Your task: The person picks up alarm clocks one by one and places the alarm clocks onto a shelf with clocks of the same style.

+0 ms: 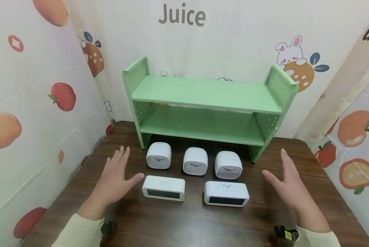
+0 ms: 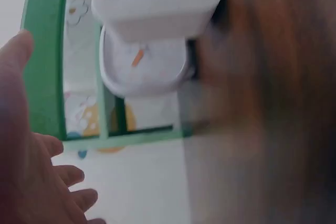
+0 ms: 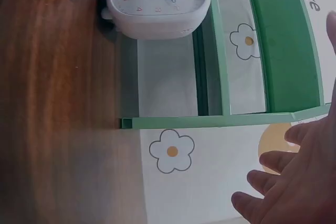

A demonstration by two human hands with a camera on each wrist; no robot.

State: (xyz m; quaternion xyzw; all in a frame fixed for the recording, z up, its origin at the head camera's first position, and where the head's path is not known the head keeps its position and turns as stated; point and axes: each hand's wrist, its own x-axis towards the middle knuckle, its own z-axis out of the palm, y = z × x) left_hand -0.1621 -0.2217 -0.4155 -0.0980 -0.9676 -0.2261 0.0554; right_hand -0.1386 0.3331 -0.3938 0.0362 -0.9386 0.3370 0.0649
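Both hands hover over the dark table with fingers spread and hold nothing. My left hand [image 1: 114, 178] is left of a white rectangular digital clock [image 1: 163, 188], thumb tip close to its left end. On the other side, my right hand [image 1: 287, 183] is apart from a second white digital clock [image 1: 226, 193]. Behind these two stand three small white rounded analog clocks: one at left [image 1: 159, 155], one in the middle [image 1: 195, 161] and one at right [image 1: 228, 165]. The right wrist view shows the right hand [image 3: 294, 171] beside the green shelf, with white clocks at the top.
A green two-tier shelf [image 1: 203, 94] stands at the back of the brown wooden table [image 1: 190, 223], just behind the analog clocks. Fruit-printed white curtains [image 1: 240, 41] hang behind and on both sides. Each wrist carries a dark strap.
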